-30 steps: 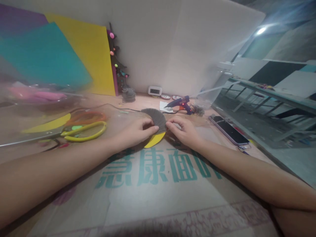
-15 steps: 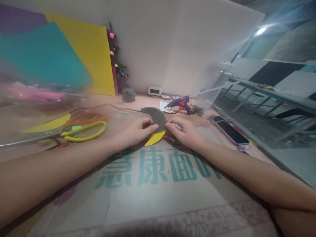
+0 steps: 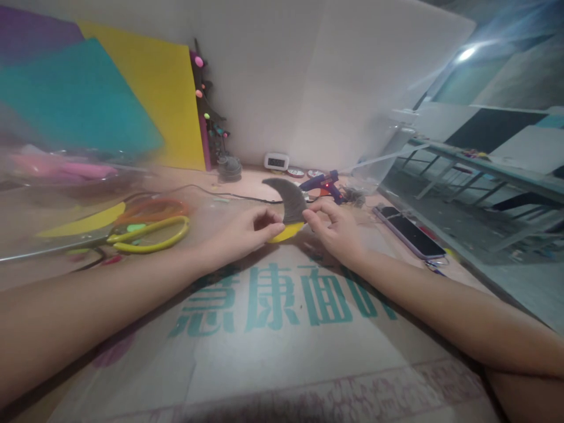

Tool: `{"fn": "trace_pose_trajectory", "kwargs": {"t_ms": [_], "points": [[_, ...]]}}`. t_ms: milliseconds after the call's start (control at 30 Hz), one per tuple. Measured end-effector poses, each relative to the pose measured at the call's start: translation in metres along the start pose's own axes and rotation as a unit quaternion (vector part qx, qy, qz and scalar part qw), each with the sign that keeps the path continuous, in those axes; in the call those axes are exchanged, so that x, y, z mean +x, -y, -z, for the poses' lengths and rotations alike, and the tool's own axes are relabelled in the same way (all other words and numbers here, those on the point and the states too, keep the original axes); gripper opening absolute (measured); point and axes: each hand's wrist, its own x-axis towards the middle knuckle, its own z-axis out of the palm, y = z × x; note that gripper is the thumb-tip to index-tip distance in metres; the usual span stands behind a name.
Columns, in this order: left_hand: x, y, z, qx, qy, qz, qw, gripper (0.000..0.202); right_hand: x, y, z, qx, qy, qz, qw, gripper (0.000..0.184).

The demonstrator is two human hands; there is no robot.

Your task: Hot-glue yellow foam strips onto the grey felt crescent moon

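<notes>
Between my hands is a crescent-shaped piece (image 3: 292, 198). Most of it is covered in dark grey cord-like windings, and its lower end (image 3: 286, 232) is bare yellow. My left hand (image 3: 251, 232) pinches its lower left edge between thumb and curled fingers. My right hand (image 3: 332, 229) is closed, thumb against index finger, at the right edge where grey meets yellow. Whether a loose cord end is between the right fingers I cannot tell. The pointed grey tip curves up and to the left, above the cardboard (image 3: 273, 364) with green printed characters.
Yellow-handled scissors (image 3: 152, 238) and a yellow cut piece (image 3: 88, 220) lie left. Behind are a glue gun (image 3: 324, 182) with a red light, a small digital clock (image 3: 277, 161) and a dark cable (image 3: 198, 188). A phone (image 3: 409, 232) lies right, near the table edge.
The crescent has been tilted up and shifted slightly right, so its grey tip stands higher and less of the yellow shows. My right hand has moved a little right with it.
</notes>
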Motion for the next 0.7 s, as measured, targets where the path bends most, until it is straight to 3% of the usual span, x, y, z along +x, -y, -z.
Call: {"fn": "trace_pose_trajectory", "kwargs": {"t_ms": [233,700], "points": [[-0.003,-0.010,0.002,0.018,0.038,-0.019,0.999,0.034,-0.002,0.005,0.000,-0.010,0.055,0.104,0.993,0.017],[0.003,0.003,0.004,-0.002,0.026,0.007,1.000,0.047,-0.001,0.006,0.001,-0.036,0.108,0.178,0.977,0.021]]}}
